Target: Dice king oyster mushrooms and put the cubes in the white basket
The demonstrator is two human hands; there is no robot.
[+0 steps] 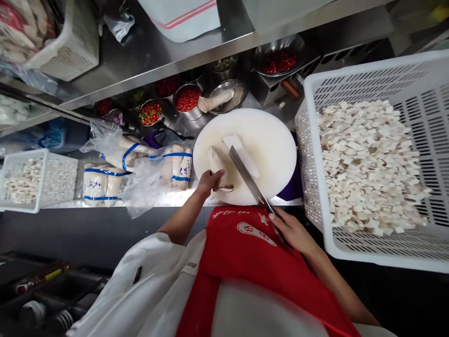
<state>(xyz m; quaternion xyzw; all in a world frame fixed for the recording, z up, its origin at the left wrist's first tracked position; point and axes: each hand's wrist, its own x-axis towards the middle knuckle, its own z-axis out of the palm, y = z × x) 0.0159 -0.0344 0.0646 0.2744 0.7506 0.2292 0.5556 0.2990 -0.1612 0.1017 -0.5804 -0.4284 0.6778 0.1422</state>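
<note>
On the round white cutting board point(277, 140) lie two pieces of king oyster mushroom. My left hand point(209, 181) is closed on the king oyster mushroom point(218, 164) at the board's left side, gripping it near its brownish cap. Beside it, to the right, a pale cut length of mushroom point(242, 154) lies flat, with its white face up. My right hand point(289, 228) is wrapped round the handle of a kitchen knife point(247, 177). The blade slants up and left over the board between the two mushroom pieces, its tip near the cut length.
At the right stands a large white perforated basket point(314, 154) with diced mushroom point(372, 168). Left of the board are plastic-bagged mushrooms point(180, 166) and a smaller basket point(61, 175). Behind, below a steel shelf point(154, 70), sit bowls of chopped chillies point(188, 99) and a whole mushroom point(216, 100).
</note>
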